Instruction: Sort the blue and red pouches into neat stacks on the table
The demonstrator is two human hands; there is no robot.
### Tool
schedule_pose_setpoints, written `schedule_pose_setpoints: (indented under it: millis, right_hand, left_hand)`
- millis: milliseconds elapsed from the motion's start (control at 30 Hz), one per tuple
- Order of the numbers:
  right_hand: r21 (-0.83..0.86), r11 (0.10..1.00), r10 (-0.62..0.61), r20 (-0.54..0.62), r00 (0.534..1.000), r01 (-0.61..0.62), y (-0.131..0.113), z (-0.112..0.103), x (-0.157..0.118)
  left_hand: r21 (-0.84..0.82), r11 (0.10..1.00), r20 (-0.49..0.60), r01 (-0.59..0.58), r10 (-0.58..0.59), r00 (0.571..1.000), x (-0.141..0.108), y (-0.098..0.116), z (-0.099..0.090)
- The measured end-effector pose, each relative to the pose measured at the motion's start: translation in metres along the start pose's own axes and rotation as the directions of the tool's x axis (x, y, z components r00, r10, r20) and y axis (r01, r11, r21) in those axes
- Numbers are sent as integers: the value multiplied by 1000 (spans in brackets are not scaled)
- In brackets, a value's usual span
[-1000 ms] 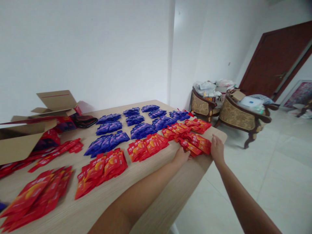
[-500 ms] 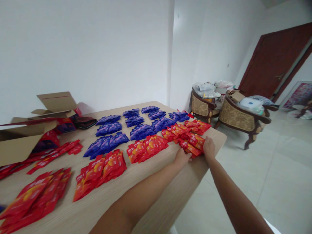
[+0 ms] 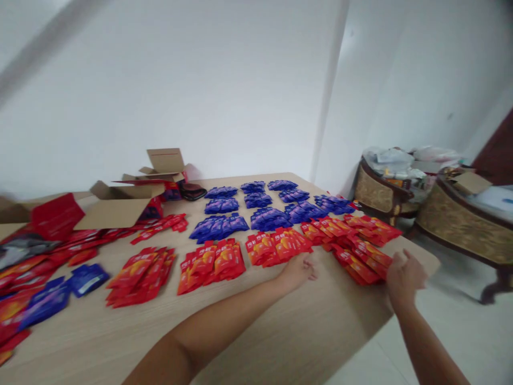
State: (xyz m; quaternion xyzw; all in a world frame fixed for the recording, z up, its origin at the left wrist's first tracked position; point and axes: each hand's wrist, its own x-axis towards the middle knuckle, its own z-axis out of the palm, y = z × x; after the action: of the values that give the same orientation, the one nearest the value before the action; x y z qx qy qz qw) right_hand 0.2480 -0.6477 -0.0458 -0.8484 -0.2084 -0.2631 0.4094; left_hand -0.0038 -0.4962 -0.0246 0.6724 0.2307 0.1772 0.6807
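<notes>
Over the bare tabletop, my left hand [image 3: 298, 274] is in front of a fanned pile of red packets [image 3: 278, 247], its fingers loosely bent and apart with nothing in them. My right hand [image 3: 405, 280] is at the right end of another stack of red-orange packets [image 3: 356, 260], near the table's corner. Its fingers are parted and slightly blurred; whether they touch the end packet cannot be made out. More red piles, such as one red stack [image 3: 212, 264], lie in a row to the left. Behind them are several bundles of blue-purple packets [image 3: 268, 218].
Opened cardboard boxes [image 3: 120, 206] stand at the back left, beside a dark wallet-like item [image 3: 193, 191]. Loose red packets and a blue packet [image 3: 87, 279] lie at left. Beyond the table's right edge, patterned armchairs [image 3: 460, 219] carry bags. A white wall [image 3: 224, 96] runs behind.
The view has swung left, bringing more of the table's left side in. My left hand has come away from the front right red stack; my right hand stays by its right end, fingers loosened.
</notes>
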Motion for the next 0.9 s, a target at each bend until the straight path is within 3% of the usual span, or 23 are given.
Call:
schedule_pose_setpoints:
  millis: [67,133,200,267,400,500,600,667,767,900]
  right_hand:
    - [77,993,-67,-197,978,84,-23,-3,-10]
    - [180,951,-216,-184,959,249,-58,-5,-24]
    - [264,891,-335,-162,928,368,-98,-4,-43]
    - [332,831,-437,-108,893,447,-140,-1,-66]
    - [494,706,-582,-5,813,508,-215,12,-121]
    - [578,654,-635,69,769,488,-262,22,-160]
    - [645,594,-682,87,726,481,-299,28,-189]
    - [674,547,-715,68,696,496,-316,32,-201]
    - [675,522,-745,63,664,521,-324,37,-212]
    - [647,523,-766,72,639,554,-309,48,-215]
  left_hand:
    - [30,995,-83,-93,95,992,-30,9,-44]
    - [98,982,-201,-163,180,963,-64,18,-91]
    - [192,963,-363,-189,248,898,-98,25,-141]
    - [306,938,-529,-161,308,791,-133,27,-192]
    - [516,856,-705,4,423,569,-206,17,-293]
    - [594,743,-770,310,411,489,-256,3,-361]
    - [551,585,-828,594,296,477,-282,-4,-413]
    - [550,533,-829,644,253,499,-279,-5,-438]
    - [599,498,-788,626,230,571,-248,1,-459]
    - [685,448,-708,574,225,669,-180,14,-474]
